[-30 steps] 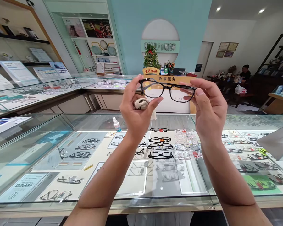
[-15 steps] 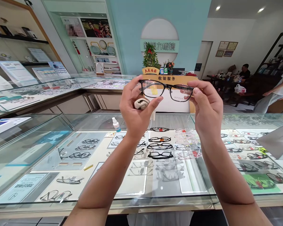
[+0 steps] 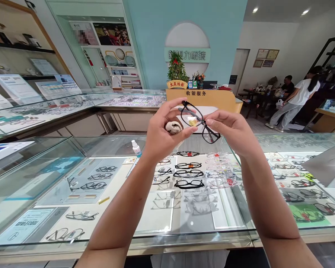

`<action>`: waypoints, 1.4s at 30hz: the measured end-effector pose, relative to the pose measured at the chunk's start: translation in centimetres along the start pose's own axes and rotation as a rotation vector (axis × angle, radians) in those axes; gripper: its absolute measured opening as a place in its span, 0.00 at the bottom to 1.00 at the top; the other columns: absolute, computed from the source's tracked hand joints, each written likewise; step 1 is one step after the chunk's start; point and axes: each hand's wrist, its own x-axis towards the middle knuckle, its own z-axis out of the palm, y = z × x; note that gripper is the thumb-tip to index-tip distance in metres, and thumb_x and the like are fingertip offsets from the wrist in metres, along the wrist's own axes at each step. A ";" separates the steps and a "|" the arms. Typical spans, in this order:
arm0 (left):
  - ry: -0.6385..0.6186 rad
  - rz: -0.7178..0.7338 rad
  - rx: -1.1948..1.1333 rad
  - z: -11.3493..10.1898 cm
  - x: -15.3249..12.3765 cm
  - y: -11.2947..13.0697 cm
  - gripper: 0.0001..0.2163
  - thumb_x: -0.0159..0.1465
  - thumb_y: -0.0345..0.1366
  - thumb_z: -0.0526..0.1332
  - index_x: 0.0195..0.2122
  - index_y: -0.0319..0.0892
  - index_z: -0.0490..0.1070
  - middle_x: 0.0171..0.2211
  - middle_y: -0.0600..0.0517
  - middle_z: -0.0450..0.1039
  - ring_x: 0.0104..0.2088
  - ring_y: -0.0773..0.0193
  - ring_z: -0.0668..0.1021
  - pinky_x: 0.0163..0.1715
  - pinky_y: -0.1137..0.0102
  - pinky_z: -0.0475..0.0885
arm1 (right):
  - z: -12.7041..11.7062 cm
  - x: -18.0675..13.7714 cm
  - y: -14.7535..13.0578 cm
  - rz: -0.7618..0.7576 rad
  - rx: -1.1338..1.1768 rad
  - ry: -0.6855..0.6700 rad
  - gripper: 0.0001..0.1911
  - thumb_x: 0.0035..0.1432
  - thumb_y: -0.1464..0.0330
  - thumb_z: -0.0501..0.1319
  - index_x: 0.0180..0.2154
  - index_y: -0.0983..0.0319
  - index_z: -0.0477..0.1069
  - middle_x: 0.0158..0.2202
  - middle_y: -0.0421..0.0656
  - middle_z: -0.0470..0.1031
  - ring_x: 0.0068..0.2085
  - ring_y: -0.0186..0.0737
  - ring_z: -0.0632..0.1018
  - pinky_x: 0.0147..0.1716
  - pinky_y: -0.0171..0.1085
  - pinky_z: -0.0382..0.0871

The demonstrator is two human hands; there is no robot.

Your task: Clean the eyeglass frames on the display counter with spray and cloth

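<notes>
A pair of black-framed eyeglasses [image 3: 202,121] is held up in front of me above the glass counter, its front slanting down to the right. My left hand [image 3: 167,128] grips the upper left end of the frame and also has a rolled pale cloth [image 3: 174,127] tucked in its palm. Close by, my right hand [image 3: 231,128] pinches the frame near the bridge. Below the hands, several black glasses [image 3: 189,184] lie in a column on the counter, beside a column of clear-framed glasses [image 3: 222,181].
A small white and blue spray bottle [image 3: 136,148] stands on the glass display counter [image 3: 123,238], left of my forearm. More frames fill the case on both sides. A wooden cash desk [image 3: 226,99] stands ahead. Two people are at the back right, one standing [image 3: 300,93].
The eyeglasses have turned from nearly level to slanted. My right hand has shifted from the right end of the frame to near the bridge. The person at right has come further into view.
</notes>
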 end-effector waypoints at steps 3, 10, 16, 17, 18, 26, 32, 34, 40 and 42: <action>-0.035 -0.023 -0.048 -0.4 0.1 0.2 0.37 0.57 0.52 0.83 0.66 0.53 0.76 0.49 0.43 0.87 0.36 0.55 0.87 0.31 0.64 0.84 | -0.3 0.0 -0.2 0.053 0.071 -0.080 0.13 0.66 0.54 0.73 0.39 0.56 0.85 0.40 0.41 0.87 0.40 0.39 0.81 0.42 0.41 0.76; -0.101 0.059 0.080 -1.1 0.4 0.1 0.35 0.60 0.55 0.80 0.67 0.56 0.75 0.45 0.46 0.87 0.31 0.59 0.84 0.28 0.65 0.81 | -0.1 0.1 -0.5 0.069 0.105 -0.141 0.14 0.60 0.53 0.78 0.36 0.56 0.86 0.36 0.41 0.85 0.38 0.39 0.79 0.39 0.41 0.74; 0.032 0.069 0.146 -0.7 0.4 0.4 0.36 0.60 0.61 0.78 0.65 0.55 0.75 0.47 0.46 0.84 0.34 0.60 0.83 0.30 0.66 0.77 | 0.2 0.2 0.0 0.032 0.103 -0.005 0.13 0.62 0.54 0.76 0.36 0.57 0.86 0.35 0.41 0.87 0.36 0.39 0.81 0.36 0.40 0.75; 0.101 0.056 0.159 -0.5 0.3 0.9 0.33 0.59 0.61 0.78 0.61 0.53 0.77 0.44 0.48 0.83 0.33 0.61 0.81 0.31 0.67 0.76 | 0.3 0.2 0.2 0.022 0.099 0.040 0.12 0.63 0.55 0.75 0.36 0.57 0.86 0.35 0.41 0.87 0.37 0.39 0.82 0.37 0.40 0.76; 0.169 0.037 0.180 -0.2 0.2 1.4 0.29 0.60 0.60 0.78 0.56 0.50 0.79 0.41 0.49 0.82 0.32 0.63 0.80 0.31 0.68 0.75 | 0.4 0.3 0.3 0.011 0.091 0.082 0.12 0.64 0.56 0.75 0.37 0.57 0.86 0.35 0.41 0.87 0.38 0.39 0.83 0.39 0.40 0.77; 0.071 -0.265 0.151 2.6 -1.0 4.3 0.13 0.66 0.48 0.74 0.38 0.43 0.86 0.33 0.51 0.83 0.32 0.63 0.77 0.33 0.68 0.72 | 3.1 -0.4 0.6 -0.225 -0.232 0.285 0.06 0.69 0.64 0.70 0.39 0.58 0.83 0.40 0.43 0.88 0.42 0.42 0.87 0.48 0.43 0.80; 0.144 -0.354 0.040 3.1 -0.7 3.2 0.18 0.63 0.54 0.76 0.38 0.42 0.87 0.33 0.49 0.83 0.33 0.62 0.78 0.33 0.69 0.72 | 3.7 -0.6 0.6 -0.274 -0.403 0.294 0.05 0.70 0.65 0.69 0.44 0.58 0.82 0.45 0.44 0.89 0.46 0.46 0.88 0.50 0.45 0.80; 0.182 -0.354 0.040 3.0 -0.6 2.9 0.17 0.63 0.52 0.77 0.37 0.42 0.87 0.32 0.50 0.82 0.32 0.63 0.77 0.32 0.69 0.71 | 3.6 -0.7 0.5 -0.284 -0.435 0.256 0.06 0.70 0.65 0.68 0.45 0.58 0.83 0.46 0.45 0.90 0.47 0.47 0.88 0.51 0.46 0.80; 0.204 -0.382 0.056 2.6 -0.3 2.1 0.12 0.64 0.46 0.76 0.34 0.42 0.85 0.29 0.52 0.79 0.30 0.66 0.74 0.30 0.70 0.69 | 3.5 -1.0 0.0 -0.247 -0.510 0.142 0.09 0.72 0.64 0.66 0.49 0.56 0.85 0.47 0.45 0.90 0.47 0.48 0.88 0.50 0.46 0.80; 0.191 -0.399 0.062 2.5 -0.2 1.8 0.11 0.65 0.44 0.75 0.35 0.42 0.84 0.29 0.52 0.79 0.29 0.66 0.74 0.30 0.70 0.69 | 3.4 -1.1 -0.2 -0.225 -0.520 0.125 0.10 0.72 0.64 0.65 0.49 0.56 0.85 0.47 0.45 0.90 0.46 0.48 0.87 0.47 0.45 0.79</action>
